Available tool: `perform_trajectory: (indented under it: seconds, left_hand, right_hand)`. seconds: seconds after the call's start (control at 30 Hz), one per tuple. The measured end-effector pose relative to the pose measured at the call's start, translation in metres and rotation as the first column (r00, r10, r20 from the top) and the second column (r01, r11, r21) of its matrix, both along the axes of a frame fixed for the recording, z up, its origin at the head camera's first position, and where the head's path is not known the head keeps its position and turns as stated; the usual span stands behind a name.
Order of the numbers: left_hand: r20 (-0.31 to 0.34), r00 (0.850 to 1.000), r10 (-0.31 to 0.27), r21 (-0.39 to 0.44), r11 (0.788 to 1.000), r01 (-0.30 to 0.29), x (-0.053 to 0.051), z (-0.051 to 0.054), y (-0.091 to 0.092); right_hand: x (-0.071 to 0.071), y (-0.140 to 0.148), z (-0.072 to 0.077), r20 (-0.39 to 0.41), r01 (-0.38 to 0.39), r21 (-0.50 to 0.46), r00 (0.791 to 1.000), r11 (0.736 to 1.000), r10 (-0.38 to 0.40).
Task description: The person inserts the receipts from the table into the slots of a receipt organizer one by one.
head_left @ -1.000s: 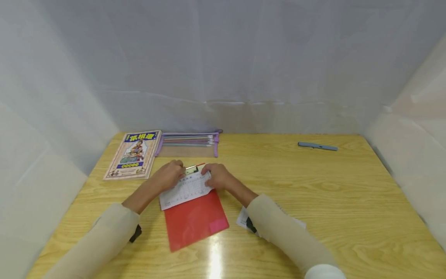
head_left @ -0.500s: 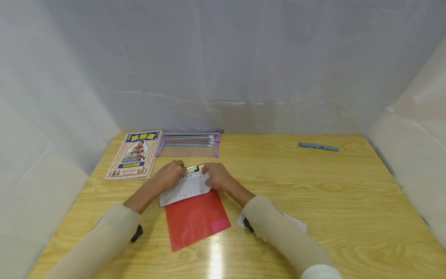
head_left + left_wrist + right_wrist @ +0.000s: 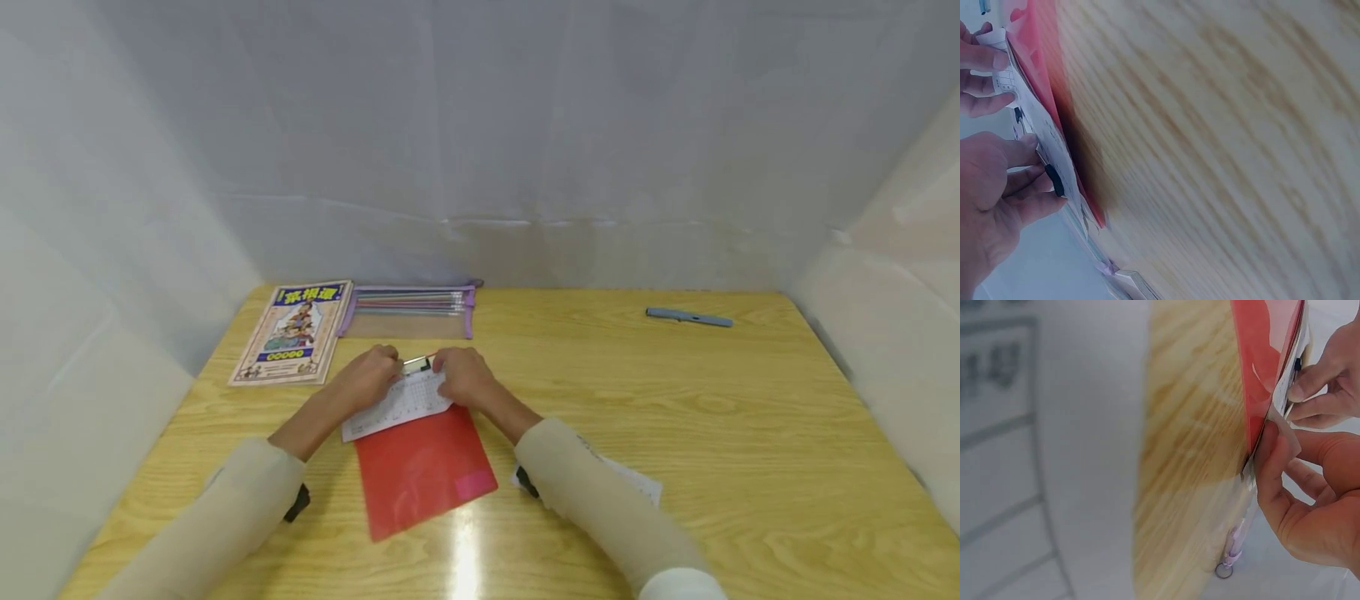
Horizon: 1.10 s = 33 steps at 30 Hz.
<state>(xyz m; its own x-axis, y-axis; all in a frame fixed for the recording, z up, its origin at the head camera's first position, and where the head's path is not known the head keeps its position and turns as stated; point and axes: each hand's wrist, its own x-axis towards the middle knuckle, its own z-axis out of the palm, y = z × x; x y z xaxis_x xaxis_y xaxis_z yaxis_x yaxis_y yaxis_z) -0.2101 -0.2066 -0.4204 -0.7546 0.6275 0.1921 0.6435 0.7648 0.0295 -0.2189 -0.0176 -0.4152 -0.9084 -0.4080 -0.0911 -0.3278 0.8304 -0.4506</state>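
Observation:
A red folder with a pink patch lies on the wooden table, a metal clip with black ends at its far edge. Over its upper part lies a white printed sheet, its far edge close to the clip. My left hand pinches the clip; in the left wrist view its thumb and fingers are around the black end. My right hand pinches the sheet's right corner between thumb and fingers, plainest in the right wrist view. How far the sheet reaches under the clip is hidden.
At the back left lies an illustrated book, next to a purple-edged clear pouch holding several pencils. A blue-grey pen lies at the back right. Another printed sheet is partly under the right sleeve.
The white sheet has slid slightly up the folder, toward the clip, and more red shows below it. Both hands stay near the clip with almost the same hold.

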Motion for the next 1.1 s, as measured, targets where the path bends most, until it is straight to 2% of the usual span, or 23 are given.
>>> perform_trajectory:
  seconds: [0.2, 0.4, 0.6, 0.93, 1.1]
  left_hand:
    - [-0.009, 1.0, -0.001, -0.004, 1.0, 0.001, -0.0005, -0.0006, 0.0011]
    - [-0.013, 1.0, 0.003, -0.01, 1.0, -0.003, -0.0009, -0.0002, 0.0015]
    - [-0.012, 1.0, 0.013, -0.011, 1.0, -0.013, -0.0005, 0.001, 0.0018]
    - [-0.037, 0.999, 0.021, -0.003, 1.0, -0.021, 0.001, -0.004, 0.0004]
    - [-0.037, 0.999, 0.028, -0.008, 1.0, -0.028, 0.0012, -0.0031, -0.0008]
  right_hand:
    - [-0.0034, -0.001, -0.0014, -0.003, 0.035, 0.004, 0.999, 0.999, -0.035]
    - [-0.003, -0.0004, -0.0005, 0.023, 0.081, -0.047, 0.997, 0.996, -0.08]
    - [-0.0012, 0.0002, 0.0009, 0.013, 0.1, -0.083, 0.995, 0.992, -0.099]
    - [-0.0019, 0.0, -0.0014, -0.002, 0.149, -0.074, 0.989, 0.986, -0.15]
    - [-0.0048, 0.0069, 0.0005, -0.003, 0.194, -0.084, 0.981, 0.977, -0.195]
